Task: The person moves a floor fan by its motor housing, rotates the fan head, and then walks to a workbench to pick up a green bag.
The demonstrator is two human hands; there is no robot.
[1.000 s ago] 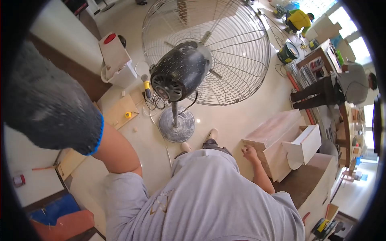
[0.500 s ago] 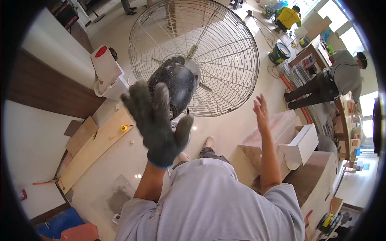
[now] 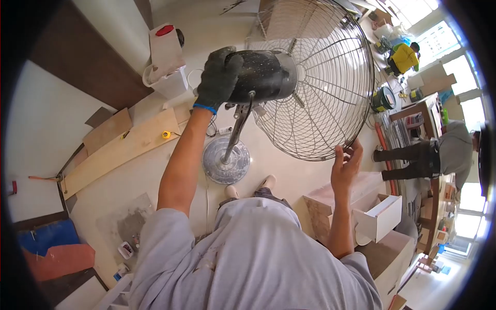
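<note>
A large pedestal fan stands in front of me, with a dusty black motor housing [image 3: 263, 76], a round wire guard [image 3: 330, 88] and a round grey base [image 3: 226, 173] on the floor. My left hand [image 3: 219, 77], in a dark work glove with a blue cuff, is closed around the rear of the housing. At the guard's lower right rim is my bare right hand [image 3: 347, 165], its fingers curled onto the wire edge and its thumb beside it. The fan's pole [image 3: 236, 132] leans up from the base to the motor.
Wooden boxes with a white drawer [image 3: 380, 217] are close on my right. Long plywood boards [image 3: 119, 150] with a yellow tape measure [image 3: 166, 135] lie left. A white bin [image 3: 170, 82] stands beyond. One person in grey [image 3: 454, 152] bends at a workbench; another in yellow [image 3: 404, 58] crouches farther off.
Both hands, raised and apart from the fan before, are now on it: the left on the motor housing, the right on the guard rim. The fan head is turned more to the right.
</note>
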